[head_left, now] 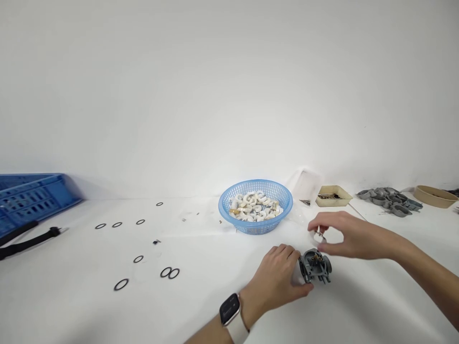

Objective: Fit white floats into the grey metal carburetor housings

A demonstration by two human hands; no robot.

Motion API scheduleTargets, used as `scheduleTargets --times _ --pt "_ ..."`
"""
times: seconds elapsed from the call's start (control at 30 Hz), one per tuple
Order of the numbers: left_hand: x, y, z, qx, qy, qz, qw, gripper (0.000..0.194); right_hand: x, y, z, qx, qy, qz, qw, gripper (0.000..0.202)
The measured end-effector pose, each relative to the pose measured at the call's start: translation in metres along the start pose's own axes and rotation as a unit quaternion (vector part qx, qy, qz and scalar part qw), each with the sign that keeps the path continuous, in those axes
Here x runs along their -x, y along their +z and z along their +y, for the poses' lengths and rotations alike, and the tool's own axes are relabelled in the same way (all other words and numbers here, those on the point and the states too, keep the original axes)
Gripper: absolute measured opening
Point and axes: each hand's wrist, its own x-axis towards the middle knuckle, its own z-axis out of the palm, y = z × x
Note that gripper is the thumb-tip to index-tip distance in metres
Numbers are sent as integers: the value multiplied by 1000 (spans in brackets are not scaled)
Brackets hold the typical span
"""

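Observation:
My left hand (281, 273), with a watch on the wrist, is closed around the left side of a grey metal carburetor body (315, 267) on the white table. The body's open side faces up, and brass parts show inside it. Just above and behind it, my right hand (353, 235) pinches a small white carburetor float (317, 237) between thumb and fingers. The fingers partly cover the float. Beyond my hands stands a blue mesh basket (255, 230) holding many similar white floats (253, 205).
Black rubber rings (121, 284) lie scattered on the left of the table. A blue crate (39, 198) and black-handled pliers (28, 241) are at the far left. Back right are a cream tray (333, 202), grey metal bowls (390, 199) in a pile and a tan dish (432, 197).

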Motion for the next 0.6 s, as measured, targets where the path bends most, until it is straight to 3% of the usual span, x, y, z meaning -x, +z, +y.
scheduleTargets --times 0.1,0.2,0.37,0.5,0.6 --pt "0 1 0 1 -2 -2 1000 44 4 9 -1 65 -5 -27 998 21" --pt "0 1 0 -1 0 -1 1000 44 -18 10 -1 80 -29 -5 996 26" --pt "0 -1 1 -8 6 -3 1000 44 -107 5 0 100 -35 42 993 45" --pt "-1 -1 1 -15 13 -17 1000 49 -183 20 6 173 -4 -17 985 33" --pt "-1 0 0 -29 10 -32 999 53 -222 42 15 215 29 -66 974 30"
